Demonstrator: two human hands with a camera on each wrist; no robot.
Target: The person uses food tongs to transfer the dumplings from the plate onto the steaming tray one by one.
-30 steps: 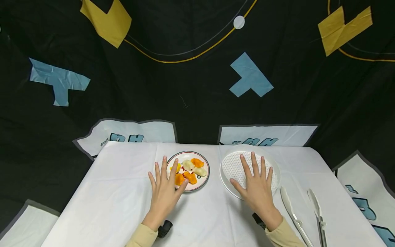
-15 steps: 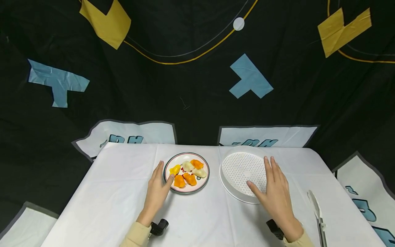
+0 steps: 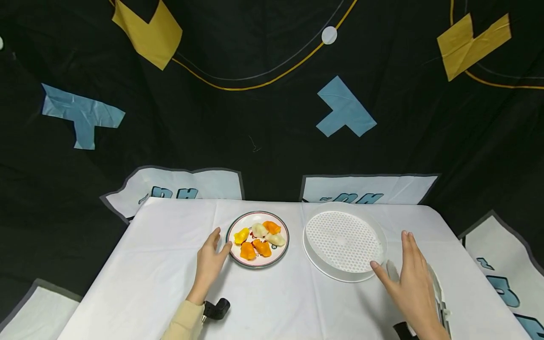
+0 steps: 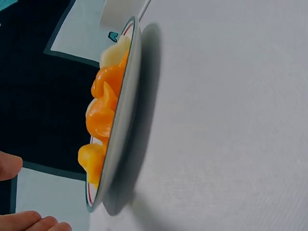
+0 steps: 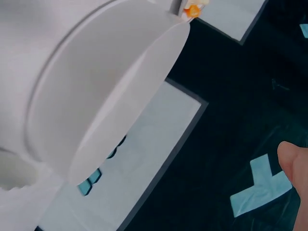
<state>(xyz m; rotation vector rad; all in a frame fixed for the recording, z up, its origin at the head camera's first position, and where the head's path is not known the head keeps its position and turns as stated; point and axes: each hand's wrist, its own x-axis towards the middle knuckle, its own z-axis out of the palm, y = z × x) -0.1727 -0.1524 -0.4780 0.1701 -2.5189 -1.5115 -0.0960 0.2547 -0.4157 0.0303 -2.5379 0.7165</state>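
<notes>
My left hand point(image 3: 207, 264) hovers beside the left edge of a round plate point(image 3: 275, 255), thumb and fingers apart and nothing held. Several orange, yellow and pale dumplings point(image 3: 248, 250) lie on the plate, seen side-on in the left wrist view, where fingertips point(image 4: 24, 221) show at the lower left. To the right stands a white round steamer basket point(image 3: 342, 241) with a perforated base. My right hand point(image 3: 410, 283), fingers straight and thumb spread, is over tongs point(image 3: 438, 290) with white heads and metal handles, hiding much of them. A scalloped tong head point(image 5: 17, 172) appears in the right wrist view.
A white cloth covers the table point(image 3: 272, 307). Behind it hangs a black curtain point(image 3: 272, 127) with blue and yellow shapes and white lettered panels. The steamer stands near the table's far edge.
Both hands were spread over the plate and steamer. My left hand has drawn back left of the plate, and my right has moved right and nearer, over the tongs.
</notes>
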